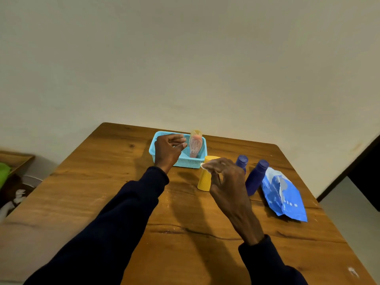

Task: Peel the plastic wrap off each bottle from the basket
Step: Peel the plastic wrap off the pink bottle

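Surface (123, 202): wooden, carrying all the things below
Torn blue packet (285, 196): lies flat at the right side, just beside the blue bottles
Basket (185, 161): light blue mesh, at the far middle of the surface, with one bottle in it
Wrapped bottle (195, 145): stands in the basket's right end, long axis close to upright, top uppermost, with a clear film around it
Blue bottles (256, 177): two, out on the surface to the right of the yellow one
Yellow bottle (203, 179): upright on the surface just in front of the basket's right corner, partly behind the right hand
Left hand (167, 150): over the basket, fingers (178, 138) loosely curled and holding nothing, tips aimed right at the wrapped bottle, near it but apart
Right hand (226, 177): near the yellow bottle's top, thumb and forefinger pinching a pale scrap (202, 166), probably wrap
Deciding relation: the wrapped bottle lies directly right of the left fingertips, so the left hand is the nearer one; a short sideways reach round the upright body looks enough
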